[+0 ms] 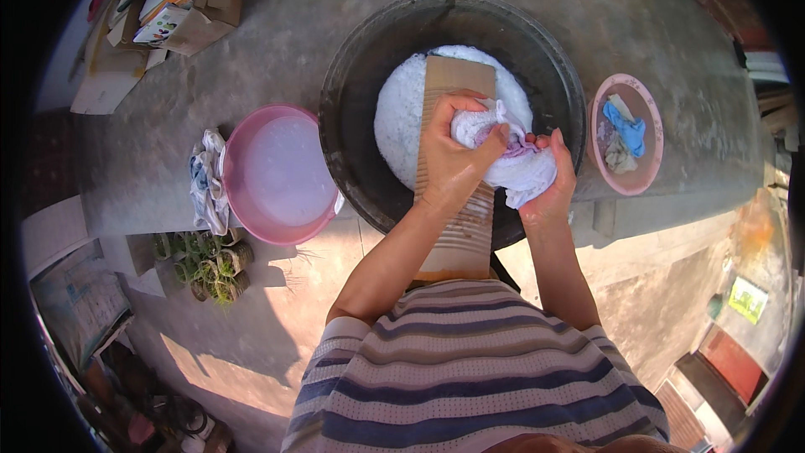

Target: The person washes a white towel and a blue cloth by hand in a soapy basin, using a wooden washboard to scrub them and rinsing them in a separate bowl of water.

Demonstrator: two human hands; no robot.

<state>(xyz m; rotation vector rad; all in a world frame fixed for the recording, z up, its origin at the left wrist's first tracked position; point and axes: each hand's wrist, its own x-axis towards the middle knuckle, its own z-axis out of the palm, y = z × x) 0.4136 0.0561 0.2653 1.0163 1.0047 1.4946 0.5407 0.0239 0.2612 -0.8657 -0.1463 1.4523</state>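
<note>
A bunched white and purple cloth [522, 173] is gripped between both hands, above a ridged wooden washboard [456, 226]. My left hand [462, 148] grips its upper left end, with the thumb pressed on the purple part. Around its lower right end curls my right hand [553, 185]. The washboard leans in a large black tub [352, 75], its lower end near my striped shirt. White suds [399, 119] cover the water in the tub.
Left of the tub are a pink basin of cloudy water [236, 189] and a crumpled cloth [210, 182]. A smaller pink basin [654, 132] with cloths stands right. Potted plants [217, 264] and a cardboard box [217, 0] are farther left.
</note>
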